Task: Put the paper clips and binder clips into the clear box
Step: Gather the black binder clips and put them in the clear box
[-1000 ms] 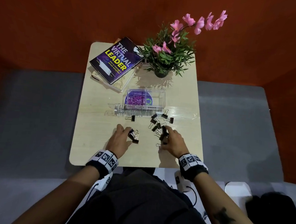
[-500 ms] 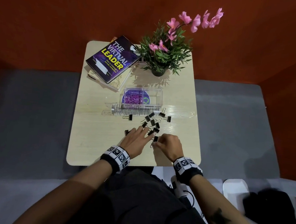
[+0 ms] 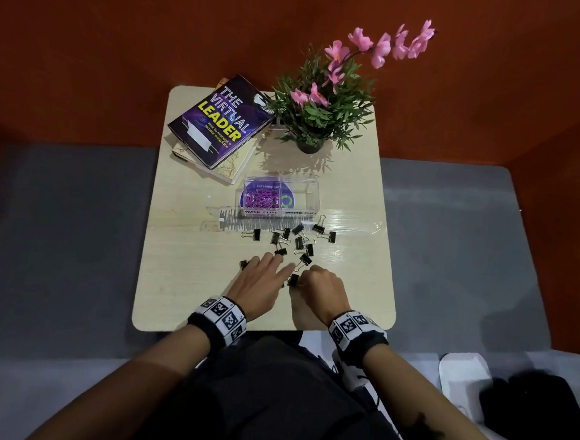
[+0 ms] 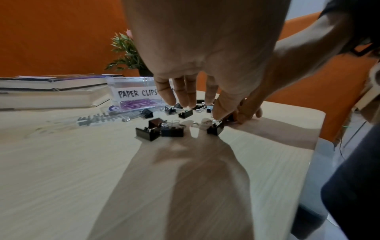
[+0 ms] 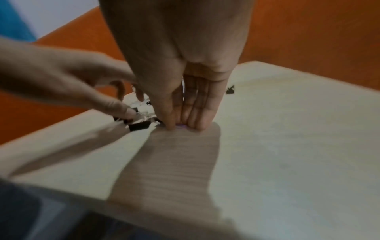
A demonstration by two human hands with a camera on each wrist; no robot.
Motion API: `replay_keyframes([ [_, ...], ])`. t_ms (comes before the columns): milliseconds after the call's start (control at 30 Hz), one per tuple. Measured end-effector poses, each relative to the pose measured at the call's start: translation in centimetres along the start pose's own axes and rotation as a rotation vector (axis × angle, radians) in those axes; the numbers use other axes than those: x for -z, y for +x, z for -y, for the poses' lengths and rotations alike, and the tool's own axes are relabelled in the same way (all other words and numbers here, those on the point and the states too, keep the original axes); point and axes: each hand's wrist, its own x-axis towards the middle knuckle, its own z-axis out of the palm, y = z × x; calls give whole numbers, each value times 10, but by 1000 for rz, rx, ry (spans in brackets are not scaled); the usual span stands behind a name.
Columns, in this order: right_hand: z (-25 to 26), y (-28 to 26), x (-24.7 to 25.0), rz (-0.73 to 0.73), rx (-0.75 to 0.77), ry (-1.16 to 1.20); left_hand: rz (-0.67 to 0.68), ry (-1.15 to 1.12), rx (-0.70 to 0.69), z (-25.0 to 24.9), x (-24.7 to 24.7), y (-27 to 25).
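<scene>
Binder clips (image 3: 292,242) — we log them scattered on table (image 3: 182,267) just before clear box (image 3: 279,198) | paper clips (image 3: 262,199) inside box | left hand (image 3: 260,283) spread flat | right hand (image 3: 321,289) — pinching one small purple item, kind unclear.

Orange-red wall (image 3: 88,34) behind and to both sides, closing in a small nook. Grey carpeted floor (image 3: 57,238) left and right. Small light wooden desk (image 3: 181,281) with rounded corners in the middle, glossy with glare on its right half. Stacked books (image 3: 219,125) at the far left corner, potted plant with pink flowers (image 3: 323,112) at the far right. Sharp shadows thrown toward the near edge.
</scene>
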Motion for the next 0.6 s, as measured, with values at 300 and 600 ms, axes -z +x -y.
replay_keyframes([
  [300, 0, 19, 57, -186, -37, 132, -53, -62, 148, 23, 2, -27],
  [600, 67, 124, 102, -269, 54, 281, -141, -211, 287, 44, -19, -79],
])
